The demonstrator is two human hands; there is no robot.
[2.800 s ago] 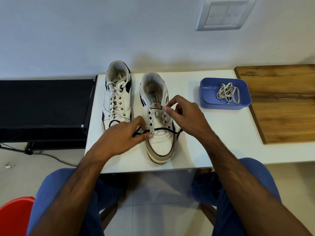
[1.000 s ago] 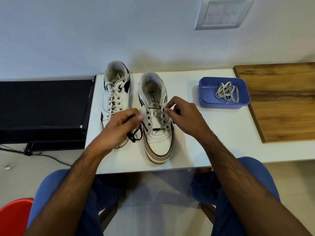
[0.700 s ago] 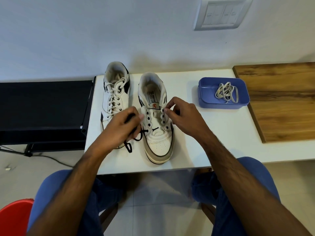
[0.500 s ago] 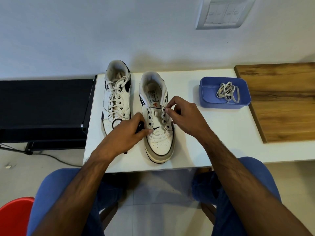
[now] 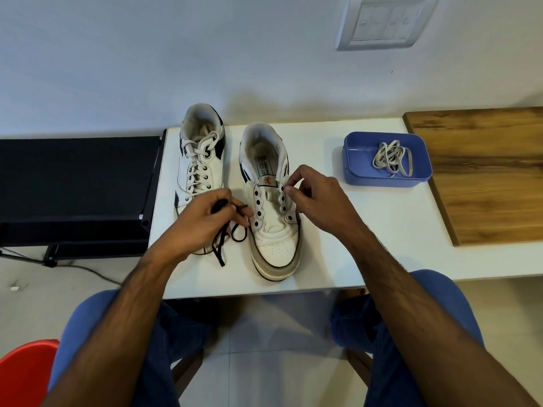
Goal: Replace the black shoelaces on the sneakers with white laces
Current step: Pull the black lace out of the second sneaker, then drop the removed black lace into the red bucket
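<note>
1. A white wall (image 5: 147, 54) filled the upper half of the frame, with a white switch plate (image 5: 385, 22) near the top right.
2. A white table (image 5: 367, 230) ran across the middle of the frame; a black surface (image 5: 73, 183) butted against it at centre left.
3. A wooden board (image 5: 484, 177) lay at the right edge of the frame, on the table's far right end.
4. Blue-trousered knees (image 5: 97, 333) showed at the bottom of the frame, and a red object (image 5: 20, 374) sat in the lower left corner.
5. The right-hand sneaker (image 5: 274, 230) stood at centre frame, toe toward the bottom, its eyelets bare of any lace.
6. The left-hand sneaker (image 5: 199, 160) stood just beside it, toward the left, threaded with a white lace; its toe was hidden behind the left hand.
7. A blue tray (image 5: 355, 171) sat right of centre on the table, well apart from the shoes, holding a loose bundle of white lace (image 5: 392, 160).
8. The left hand (image 5: 199, 227) was curled round the black lace (image 5: 219, 249), whose ends hung loose onto the table between the two shoes.
9. The right hand (image 5: 318, 201) hovered at the unlaced sneaker's upper right eyelets, thumb and forefinger pinched together at the eyelet edge; whether they gripped the shoe itself I could not tell.
</note>
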